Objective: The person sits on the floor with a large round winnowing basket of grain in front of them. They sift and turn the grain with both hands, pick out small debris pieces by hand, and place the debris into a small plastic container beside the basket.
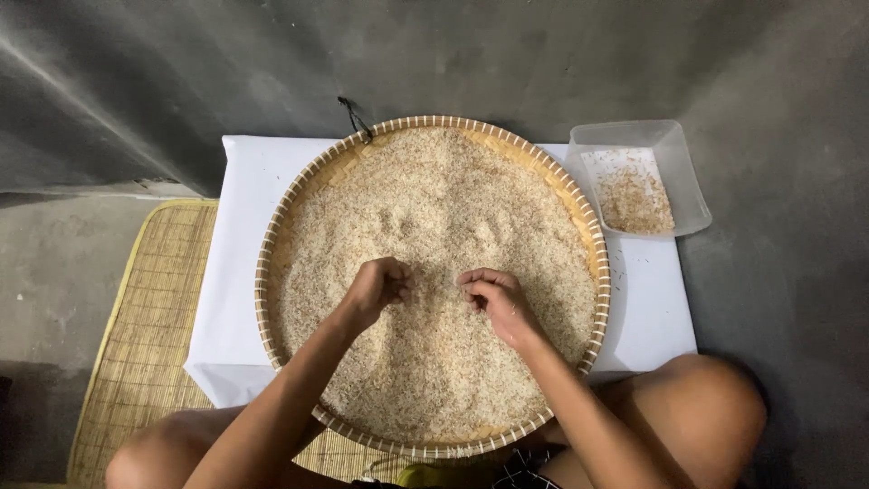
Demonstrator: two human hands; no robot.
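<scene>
A wide round woven bamboo tray point(272, 237) lies on a white cloth point(237, 272) spread over a grey floor, and it is filled nearly to its rim with pale husked rice point(453, 208). The person's two bare hands rest on the grain near the middle of the tray, close to each other but not touching. The left hand point(376, 288) is curled loosely, its fingers bent down and drawn together into the rice, as if pinching at the grains; whether anything is caught between the fingertips is too small to tell. The right hand point(496, 297) is curled the same way, thumb and fingertips meeting just above the surface, knuckles up, and what it holds, if anything, cannot be made out. Beyond the tray's far right edge, on the cloth's corner, stands a clear plastic tub point(683, 172) holding a thin scatter of brownish husks point(635, 201). A woven straw mat point(145, 326) lies on the floor to the left, partly under the cloth.
</scene>
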